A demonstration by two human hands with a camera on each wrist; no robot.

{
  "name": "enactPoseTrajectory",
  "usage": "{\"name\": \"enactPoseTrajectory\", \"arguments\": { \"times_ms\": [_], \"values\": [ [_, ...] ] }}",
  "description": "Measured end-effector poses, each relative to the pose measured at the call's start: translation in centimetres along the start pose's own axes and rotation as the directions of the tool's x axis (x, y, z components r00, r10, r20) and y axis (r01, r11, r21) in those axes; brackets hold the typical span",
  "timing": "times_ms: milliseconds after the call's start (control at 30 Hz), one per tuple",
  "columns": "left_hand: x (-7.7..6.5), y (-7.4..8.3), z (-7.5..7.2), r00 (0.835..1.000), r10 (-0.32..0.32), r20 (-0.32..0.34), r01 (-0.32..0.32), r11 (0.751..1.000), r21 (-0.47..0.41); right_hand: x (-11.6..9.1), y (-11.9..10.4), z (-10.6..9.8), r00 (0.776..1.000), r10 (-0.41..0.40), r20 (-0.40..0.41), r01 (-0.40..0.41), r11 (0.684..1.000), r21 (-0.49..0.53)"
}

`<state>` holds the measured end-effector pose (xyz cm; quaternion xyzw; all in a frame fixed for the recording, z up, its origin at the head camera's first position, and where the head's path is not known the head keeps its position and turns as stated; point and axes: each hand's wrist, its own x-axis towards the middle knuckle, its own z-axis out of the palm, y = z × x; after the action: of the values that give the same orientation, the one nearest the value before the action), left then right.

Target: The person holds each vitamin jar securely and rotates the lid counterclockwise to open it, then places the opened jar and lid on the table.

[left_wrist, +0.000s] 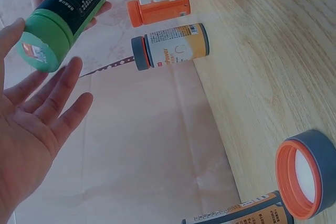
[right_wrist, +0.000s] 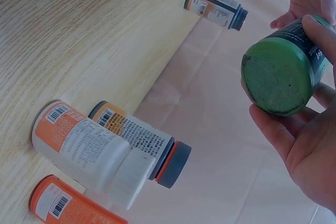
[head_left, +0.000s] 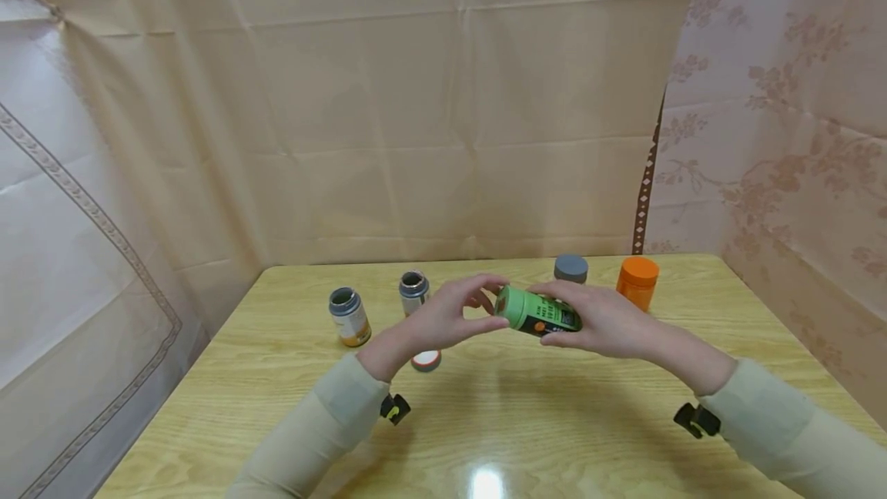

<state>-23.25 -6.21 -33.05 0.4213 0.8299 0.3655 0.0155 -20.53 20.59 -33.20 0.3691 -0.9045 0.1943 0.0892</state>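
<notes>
- Head view: we lose the lower part of one open bottle [head_left: 416, 300] behind the left hand [head_left: 449, 314], and most of the grey-capped bottle [head_left: 571, 268] behind the right hand [head_left: 610, 322]; the lid [head_left: 426, 361] on the table is partly covered by the left wrist.
- We find the green bottle [head_left: 532, 313] between the hands, tilted above the table, gripped by the right thumb and fingers, its top toward the left hand.
- Left wrist view: the frame cuts off the green bottle's base end and most of the right hand. We see the left fingers spread beside its top, but cannot tell whether they touch.
- Right wrist view: the white bottle [right_wrist: 86, 142] overlaps the grey-capped one, and the orange bottle [right_wrist: 68, 203] is cut off. We see the green bottle's base.
</notes>
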Motion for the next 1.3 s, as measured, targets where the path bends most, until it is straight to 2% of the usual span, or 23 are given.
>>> {"name": "enactPoseTrajectory", "arguments": {
  "times_ms": [167,433,767,1033,1300],
  "values": [
    [-0.17,0.18,0.03,1.000,0.014,-0.009,-0.013,0.999,0.031,-0.04,0.04,-0.02,1.000,-0.006,-0.006,0.006,1.000,-0.007],
    [-0.70,0.30,-0.05,0.997,0.064,-0.033,-0.063,0.997,0.033,-0.10,0.02,-0.07,1.000,-0.001,-0.005,0.001,1.000,-0.010],
    [-0.94,0.35,-0.11,0.992,0.121,-0.024,-0.121,0.992,0.019,-0.05,-0.11,-0.11,1.000,-0.002,-0.003,0.002,1.000,0.004],
    [-0.85,0.03,-0.07,0.994,0.111,0.000,-0.111,0.994,-0.021,0.04,-0.21,-0.06,1.000,-0.012,0.009,0.012,1.000,0.018],
    [-0.62,-0.25,0.01,0.996,0.086,-0.023,-0.087,0.994,-0.067,0.22,-0.27,-0.07,1.000,-0.010,0.013,0.010,1.000,0.016]
  ]
}}
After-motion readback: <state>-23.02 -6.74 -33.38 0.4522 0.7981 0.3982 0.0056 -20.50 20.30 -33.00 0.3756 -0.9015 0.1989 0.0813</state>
